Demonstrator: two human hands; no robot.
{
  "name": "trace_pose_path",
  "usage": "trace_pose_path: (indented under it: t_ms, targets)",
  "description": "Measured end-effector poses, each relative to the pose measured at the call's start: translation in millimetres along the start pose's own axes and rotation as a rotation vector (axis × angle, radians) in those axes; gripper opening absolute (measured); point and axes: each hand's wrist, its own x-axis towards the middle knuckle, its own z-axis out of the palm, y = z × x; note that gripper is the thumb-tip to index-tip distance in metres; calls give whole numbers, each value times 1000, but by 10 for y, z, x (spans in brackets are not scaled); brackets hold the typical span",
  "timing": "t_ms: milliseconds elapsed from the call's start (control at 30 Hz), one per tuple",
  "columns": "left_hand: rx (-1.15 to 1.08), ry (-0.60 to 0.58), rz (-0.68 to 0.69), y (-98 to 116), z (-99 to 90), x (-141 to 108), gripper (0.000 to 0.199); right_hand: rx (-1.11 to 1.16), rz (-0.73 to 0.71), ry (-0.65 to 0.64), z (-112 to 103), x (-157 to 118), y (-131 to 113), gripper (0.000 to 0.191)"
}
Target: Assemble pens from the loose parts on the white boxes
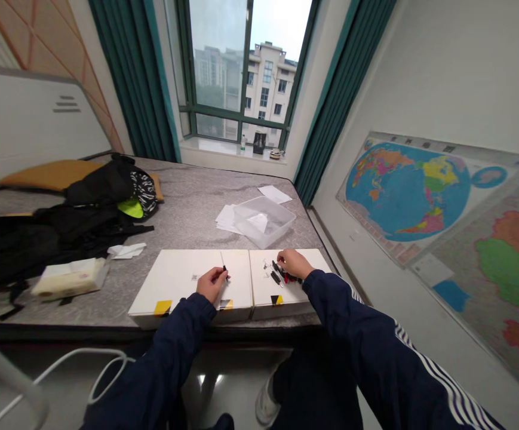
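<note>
My left fingers [217, 275] are clamped on a slim black-handled tool [226, 272], its thin metal shaft [222, 260] pointing away from me and slightly left, long axis running forward above a smooth white cardboard box [183, 280]. My right fingers [282, 257] lie against a heap of small black and red parts [286, 276] on a second white cardboard box [301, 301], butted against the first; whether they grip anything, I cannot tell. Both boxes sit on a mottled grey mattress [187, 203], with a clear plastic tub [263, 221] beyond.
</note>
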Motion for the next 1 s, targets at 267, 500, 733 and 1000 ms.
trace_pose_path:
  t_ms: [267,500,733,1000]
  targets:
    - [55,5,17,-62,-2,4,31,34,65,-25,88,-53,35,17]
    - [104,-2,34,-103,-22,13,31,113,184,-11,173,124,21,19]
    - [157,-3,39,-53,5,0,31,103,334,-17,388,222,-122,25]
    - [182,-5,45,37,5,-17,30,227,369,51,462,195,-17,19]
